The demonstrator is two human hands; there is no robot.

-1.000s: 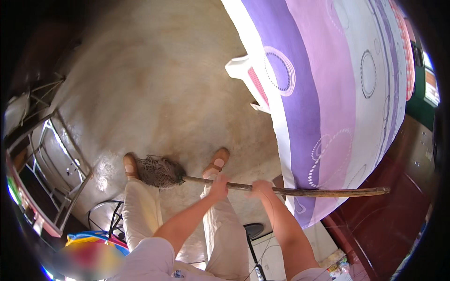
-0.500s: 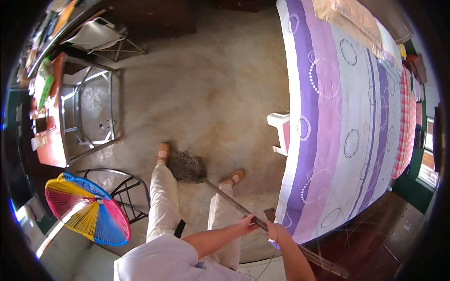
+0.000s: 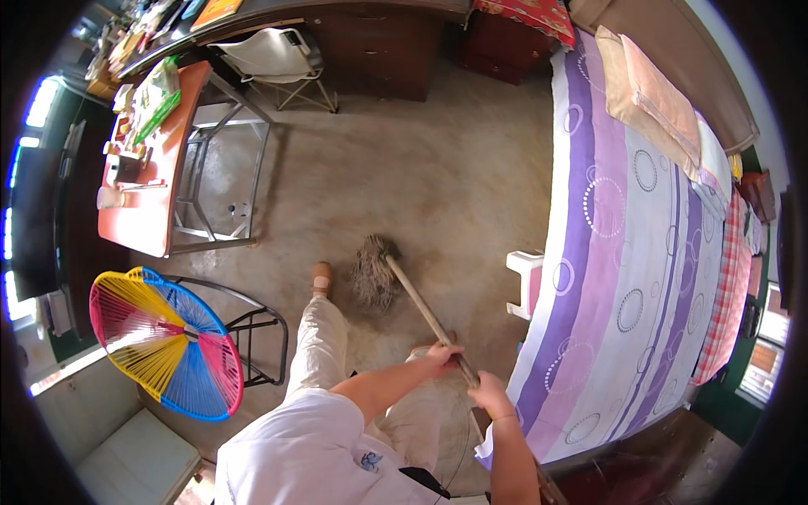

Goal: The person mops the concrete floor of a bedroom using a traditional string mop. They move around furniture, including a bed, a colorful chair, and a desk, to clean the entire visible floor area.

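A mop with grey-brown string strands (image 3: 374, 273) rests its head on the concrete floor, ahead of my feet. Its long wooden handle (image 3: 418, 300) slants back toward me and down to the right, passing the bed's corner. My left hand (image 3: 442, 357) is wrapped round the handle's middle. Just below it, my right hand (image 3: 491, 396) grips the same handle at the bed's near corner. The handle's lower end runs beside my right forearm and is partly hidden by it. My left shoe (image 3: 321, 279) is just left of the mop strands.
A bed (image 3: 606, 295) with a purple and white striped sheet fills the right, a white stool (image 3: 526, 284) at its edge. Leftward stand a multicoloured corded chair (image 3: 168, 341) and a red-topped table (image 3: 172, 168). A folding chair (image 3: 273, 59) stands by the dark desk (image 3: 379, 50).
The mop head has moved forward, away from my feet, and its handle stands steeper across the view. Both hands stay on the handle. My view has tilted up, showing more of the far desk.
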